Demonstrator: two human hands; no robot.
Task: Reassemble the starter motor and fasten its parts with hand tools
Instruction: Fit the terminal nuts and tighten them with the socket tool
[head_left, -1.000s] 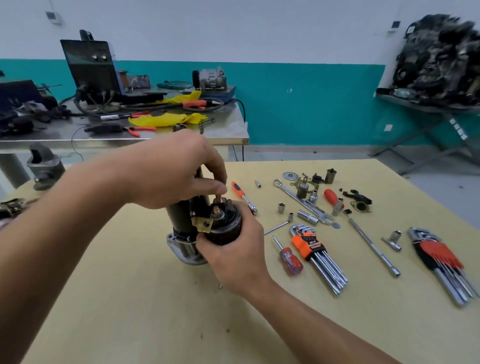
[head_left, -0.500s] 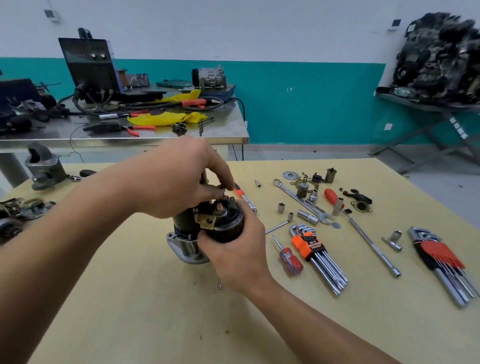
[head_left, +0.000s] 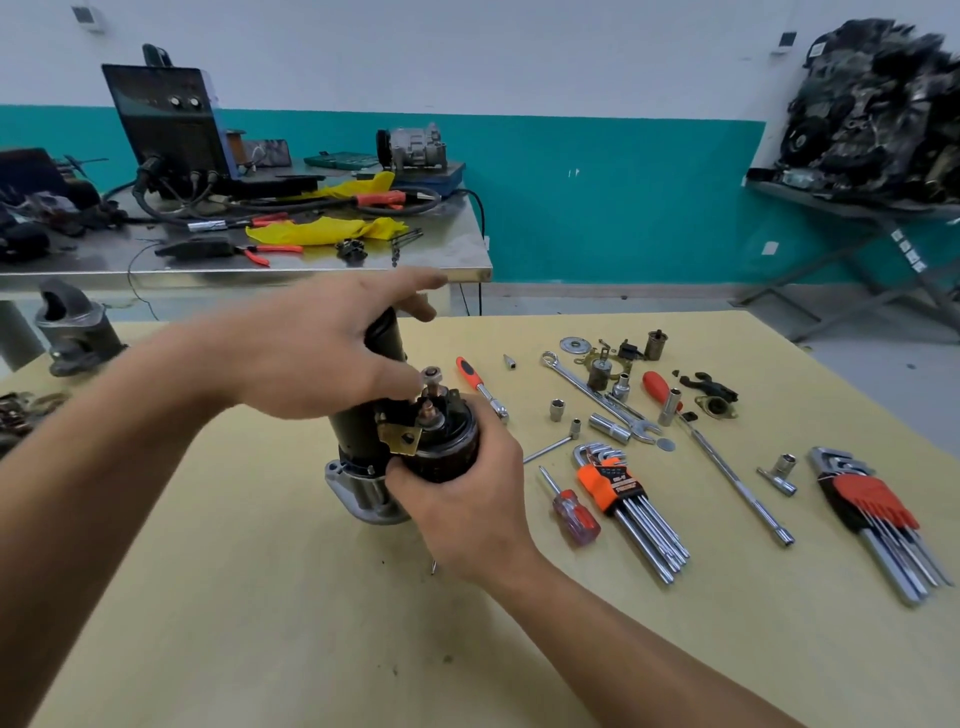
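**Starter motor upright, solenoid cap in my right hand**

The starter motor (head_left: 357, 441) stands on end near the middle of the yellow table (head_left: 249, 597), its silver nose housing (head_left: 358, 491) down on the tabletop. My right hand (head_left: 460, 501) wraps around the black solenoid (head_left: 453, 448) from the near side, with my fingers curled on its rim and my thumb by the brass tab (head_left: 400, 439). My left hand (head_left: 327, 345) reaches over the motor body with its fingers stretched out and spread, holding nothing. Its thumb tip lies just beside the small nut (head_left: 430, 373) that sits atop the terminal stud; I cannot tell whether it actually touches.

To the right of the motor lie my tools. An orange-handled driver (head_left: 480, 385) is nearest, then a combination wrench (head_left: 597, 397). A red-handled screwdriver (head_left: 574, 515) and an orange hex key set (head_left: 621, 486) are closer to me. A long extension bar (head_left: 737, 483) and a red hex key set (head_left: 872, 501) lie farther right. Loose sockets (head_left: 609, 427) and small parts are scattered between them.
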